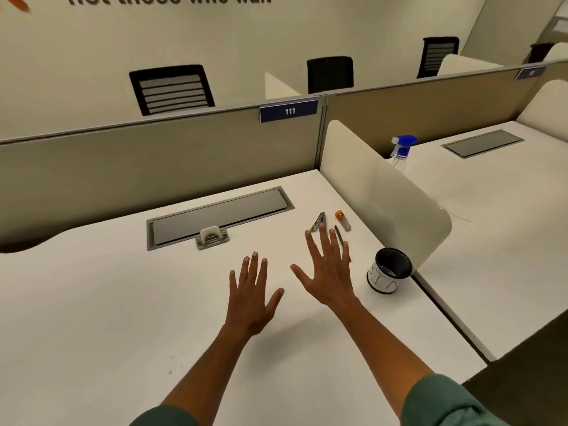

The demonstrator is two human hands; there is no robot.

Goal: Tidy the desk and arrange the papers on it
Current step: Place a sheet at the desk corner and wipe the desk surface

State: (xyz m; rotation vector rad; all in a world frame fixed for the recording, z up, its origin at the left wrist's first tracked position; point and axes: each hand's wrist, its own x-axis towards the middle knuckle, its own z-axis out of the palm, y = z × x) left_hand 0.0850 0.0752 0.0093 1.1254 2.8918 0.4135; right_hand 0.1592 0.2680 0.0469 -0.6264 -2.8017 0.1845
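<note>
Both my hands are stretched out over the white desk (107, 302), fingers spread and straight, holding nothing. My left hand (250, 298) hovers near the desk's middle. My right hand (330, 270) is further forward, and its fingertips overlap several pens and markers (318, 222) lying loose on the desk. A small tube with an orange cap (343, 220) and a dark pen (339, 235) lie just right of them. A black-rimmed white cup (388, 270) stands to the right of my right hand. No papers are in view.
A grey cable-tray lid (221, 215) with a beige clip (211, 238) is set into the desk behind my hands. A curved cream divider (378, 195) bounds the desk on the right. A blue-topped spray bottle (402, 149) stands on the neighbouring desk. A partition marked 111 (289, 111) runs along the back.
</note>
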